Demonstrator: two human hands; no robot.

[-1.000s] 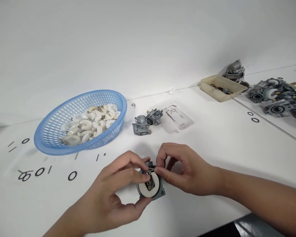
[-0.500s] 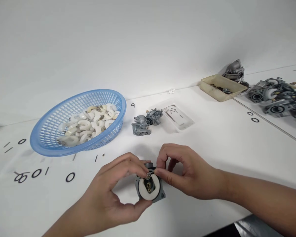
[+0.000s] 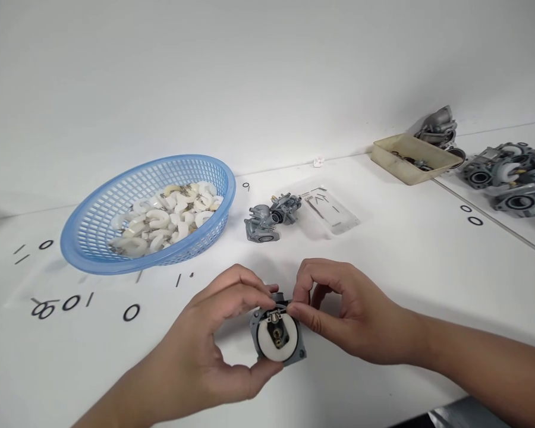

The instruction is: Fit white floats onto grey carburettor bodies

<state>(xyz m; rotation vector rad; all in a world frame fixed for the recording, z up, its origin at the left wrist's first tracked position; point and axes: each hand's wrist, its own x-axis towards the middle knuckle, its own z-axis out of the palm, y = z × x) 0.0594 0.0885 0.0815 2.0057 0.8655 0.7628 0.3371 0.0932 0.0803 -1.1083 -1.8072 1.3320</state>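
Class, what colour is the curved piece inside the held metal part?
The curved piece is white, best seen in the head view.

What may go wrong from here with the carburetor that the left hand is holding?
The left hand grips the carburetor by its edges; a slip might tilt it and shift the white float. The right hand is close beside the float's metal hinge; pressing sideways there might bend it. Thin pins and black O-rings lie loose on the table; a dropped piece may get mixed in.
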